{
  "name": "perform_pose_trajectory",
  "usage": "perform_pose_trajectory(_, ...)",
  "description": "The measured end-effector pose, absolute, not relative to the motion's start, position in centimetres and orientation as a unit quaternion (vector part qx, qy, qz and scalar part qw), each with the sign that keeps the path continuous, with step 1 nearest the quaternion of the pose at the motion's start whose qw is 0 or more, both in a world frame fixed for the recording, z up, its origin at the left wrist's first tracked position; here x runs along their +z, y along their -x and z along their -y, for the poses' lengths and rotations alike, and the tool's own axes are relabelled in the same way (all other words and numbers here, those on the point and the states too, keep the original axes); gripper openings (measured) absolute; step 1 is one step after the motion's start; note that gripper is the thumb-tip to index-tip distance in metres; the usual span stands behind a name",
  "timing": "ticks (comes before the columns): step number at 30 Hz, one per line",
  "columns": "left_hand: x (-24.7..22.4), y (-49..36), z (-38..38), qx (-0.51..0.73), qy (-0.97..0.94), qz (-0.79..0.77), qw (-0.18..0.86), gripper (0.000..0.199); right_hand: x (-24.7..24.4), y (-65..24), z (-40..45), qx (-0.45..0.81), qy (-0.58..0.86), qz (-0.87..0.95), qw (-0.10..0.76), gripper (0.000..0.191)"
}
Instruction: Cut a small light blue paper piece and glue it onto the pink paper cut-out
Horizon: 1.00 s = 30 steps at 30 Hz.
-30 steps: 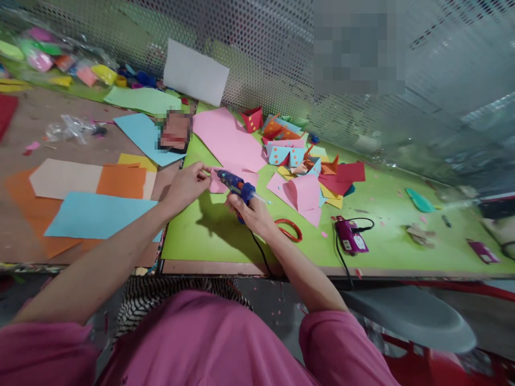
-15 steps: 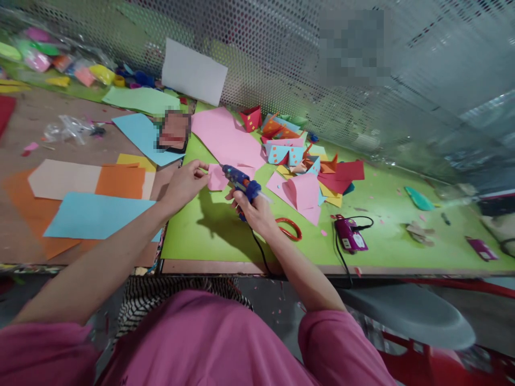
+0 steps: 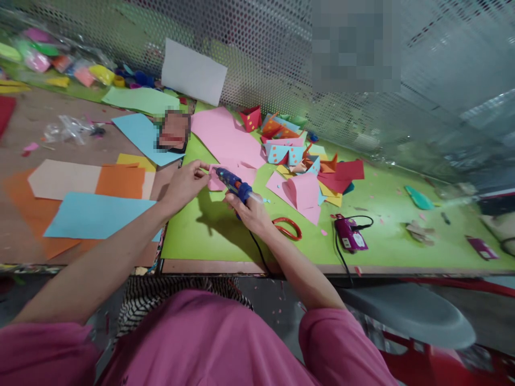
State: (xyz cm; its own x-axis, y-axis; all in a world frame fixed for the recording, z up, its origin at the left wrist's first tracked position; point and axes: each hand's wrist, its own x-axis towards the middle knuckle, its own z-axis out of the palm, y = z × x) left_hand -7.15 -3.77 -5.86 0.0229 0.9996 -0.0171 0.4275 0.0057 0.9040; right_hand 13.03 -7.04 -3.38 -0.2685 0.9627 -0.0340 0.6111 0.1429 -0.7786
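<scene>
My right hand (image 3: pixel 248 210) is wrapped round a blue hot glue gun (image 3: pixel 233 182), with a clear glue stick poking out of its back end and a black cord trailing below. The gun's nozzle lies over a small pink paper piece (image 3: pixel 215 184). At that piece's left edge, the fingers of my left hand (image 3: pixel 189 182) pinch it just above the green table. A large pink sheet (image 3: pixel 231 136) lies behind. To the right, a curled pink paper (image 3: pixel 302 193) rests on another pink sheet.
Folded paper shapes (image 3: pixel 284 153) crowd the back of the table. Orange-red scissor handles (image 3: pixel 288 229) lie right of my right forearm. A purple power box (image 3: pixel 351 234) with cords is farther right. Blue paper (image 3: pixel 92 217) and a phone (image 3: pixel 174 131) are at left.
My right hand has shifted the glue gun slightly left and down, so the nozzle now sits over the small pink piece. My left hand has stayed in place.
</scene>
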Motion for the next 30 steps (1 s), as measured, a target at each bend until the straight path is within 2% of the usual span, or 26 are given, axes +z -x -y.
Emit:
perform_pose_trajectory(16, -5.69, 7.1, 3.77, 0.361, -0.599, -0.603, 0.384, 0.026, -3.58, -13.01, 6.87, 0.353, 0.567, 0.706, 0.237, 0.046)
perform_pose_trajectory(30, -5.46, 7.09, 3.81, 0.349, -0.603, -0.606, 0.383, 0.025, -3.65, -13.07, 6.85, 0.346, 0.558, 0.713, 0.245, 0.05)
